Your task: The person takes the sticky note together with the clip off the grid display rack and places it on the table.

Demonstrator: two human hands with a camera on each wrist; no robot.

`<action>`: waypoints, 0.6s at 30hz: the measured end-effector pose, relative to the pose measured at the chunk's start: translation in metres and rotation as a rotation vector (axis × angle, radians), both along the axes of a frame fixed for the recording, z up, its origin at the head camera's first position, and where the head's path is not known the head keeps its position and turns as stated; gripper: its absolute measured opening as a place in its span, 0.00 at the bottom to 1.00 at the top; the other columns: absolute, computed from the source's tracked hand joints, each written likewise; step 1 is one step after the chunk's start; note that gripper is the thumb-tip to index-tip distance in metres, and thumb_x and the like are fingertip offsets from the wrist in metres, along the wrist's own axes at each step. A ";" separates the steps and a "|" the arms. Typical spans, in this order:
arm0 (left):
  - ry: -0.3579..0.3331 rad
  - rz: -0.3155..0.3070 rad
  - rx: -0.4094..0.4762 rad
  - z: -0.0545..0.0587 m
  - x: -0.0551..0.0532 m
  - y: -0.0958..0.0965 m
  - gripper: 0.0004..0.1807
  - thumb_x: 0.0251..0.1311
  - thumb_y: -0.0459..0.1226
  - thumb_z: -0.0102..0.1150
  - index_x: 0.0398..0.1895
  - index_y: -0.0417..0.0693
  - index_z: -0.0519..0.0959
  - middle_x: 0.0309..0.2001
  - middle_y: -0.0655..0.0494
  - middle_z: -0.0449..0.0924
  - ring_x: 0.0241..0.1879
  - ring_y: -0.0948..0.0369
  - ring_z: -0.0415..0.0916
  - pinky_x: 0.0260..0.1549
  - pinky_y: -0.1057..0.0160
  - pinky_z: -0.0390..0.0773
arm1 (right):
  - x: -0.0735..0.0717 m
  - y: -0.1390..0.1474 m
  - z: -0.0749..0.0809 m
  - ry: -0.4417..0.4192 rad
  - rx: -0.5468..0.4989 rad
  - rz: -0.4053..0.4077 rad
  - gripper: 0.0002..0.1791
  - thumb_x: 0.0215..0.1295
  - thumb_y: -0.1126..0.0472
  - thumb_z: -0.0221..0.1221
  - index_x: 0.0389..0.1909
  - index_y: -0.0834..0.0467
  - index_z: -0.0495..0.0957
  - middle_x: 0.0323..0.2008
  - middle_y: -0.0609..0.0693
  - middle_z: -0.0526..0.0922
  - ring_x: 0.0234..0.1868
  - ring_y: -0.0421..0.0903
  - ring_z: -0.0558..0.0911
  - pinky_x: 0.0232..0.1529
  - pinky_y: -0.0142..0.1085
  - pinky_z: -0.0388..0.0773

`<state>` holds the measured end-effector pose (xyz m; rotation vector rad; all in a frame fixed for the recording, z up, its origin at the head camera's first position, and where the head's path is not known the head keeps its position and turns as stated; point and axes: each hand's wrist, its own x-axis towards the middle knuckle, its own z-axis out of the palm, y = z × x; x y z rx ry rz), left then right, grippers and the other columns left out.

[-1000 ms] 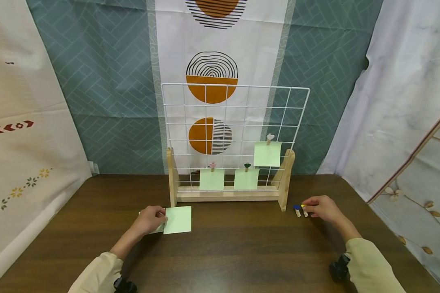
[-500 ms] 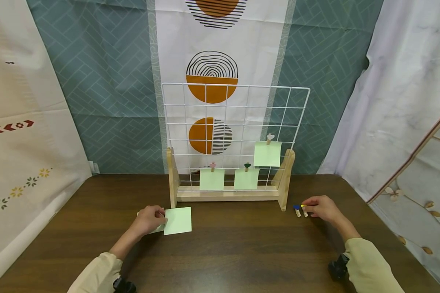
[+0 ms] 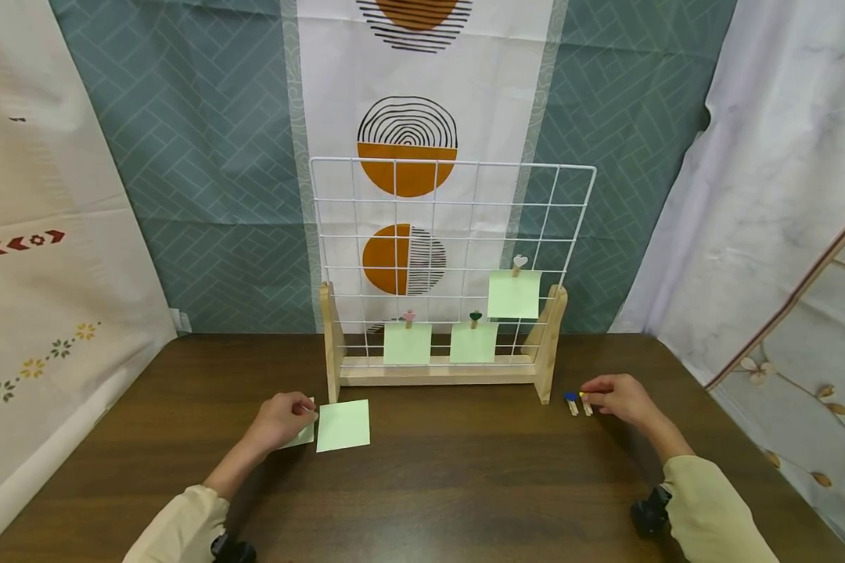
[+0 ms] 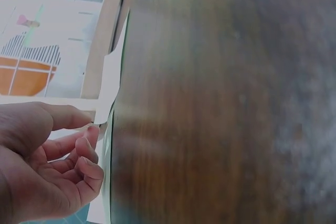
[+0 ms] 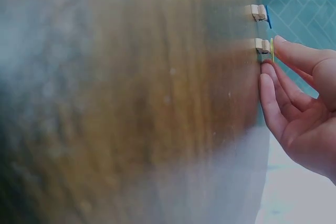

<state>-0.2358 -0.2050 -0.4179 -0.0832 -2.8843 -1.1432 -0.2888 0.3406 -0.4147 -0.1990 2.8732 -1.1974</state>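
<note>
1. Pale green paper here: one sheet [image 3: 303,436] lies partly under your left hand [image 3: 280,420] on the dark tabletop [image 3: 429,485]; I can't tell whether your fingers pinch it.
2. Just beside your fingertips, a second green sheet [image 3: 343,426]; a sideways drag could catch its edge and crease it.
3. Behind, there's the wire grid rack [image 3: 436,376] with three pegged notes [image 3: 407,346]; a bump against its wooden foot could shake them loose.
4. Further right, the blue-topped clothespin [image 3: 573,408] lies just beside its yellow neighbour; a stray finger could knock it askew.
5. And the yellow-topped clothespin [image 3: 587,408], pinched at its coloured end by your right hand [image 3: 623,400]; so small, it could twist free under an off-centre squeeze.
</note>
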 end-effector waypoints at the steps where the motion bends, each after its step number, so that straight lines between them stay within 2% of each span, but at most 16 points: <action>1: 0.005 -0.002 -0.001 0.000 0.000 0.000 0.07 0.57 0.31 0.60 0.35 0.33 0.81 0.29 0.50 0.78 0.31 0.55 0.73 0.27 0.61 0.71 | 0.000 0.000 0.000 -0.002 0.001 -0.004 0.14 0.63 0.66 0.62 0.44 0.73 0.79 0.40 0.63 0.83 0.33 0.47 0.81 0.31 0.36 0.80; 5: 0.026 -0.020 -0.010 0.002 0.000 -0.001 0.07 0.58 0.31 0.59 0.35 0.34 0.81 0.30 0.51 0.78 0.32 0.55 0.73 0.28 0.60 0.71 | -0.001 0.001 0.003 -0.006 0.002 -0.002 0.16 0.67 0.64 0.58 0.46 0.75 0.77 0.40 0.64 0.82 0.37 0.52 0.81 0.33 0.38 0.81; 11: 0.072 -0.056 0.004 0.007 0.001 0.002 0.08 0.61 0.32 0.58 0.36 0.35 0.82 0.31 0.52 0.78 0.31 0.56 0.72 0.27 0.60 0.70 | -0.002 -0.001 0.008 0.004 0.026 -0.018 0.18 0.70 0.62 0.55 0.48 0.76 0.76 0.39 0.62 0.82 0.38 0.53 0.80 0.34 0.38 0.80; 18: 0.104 -0.074 0.020 0.017 0.002 0.013 0.08 0.62 0.32 0.59 0.38 0.35 0.82 0.34 0.52 0.81 0.34 0.56 0.76 0.28 0.60 0.73 | -0.002 -0.006 0.021 0.054 -0.018 -0.014 0.23 0.71 0.62 0.53 0.54 0.81 0.68 0.43 0.70 0.80 0.40 0.58 0.82 0.33 0.39 0.80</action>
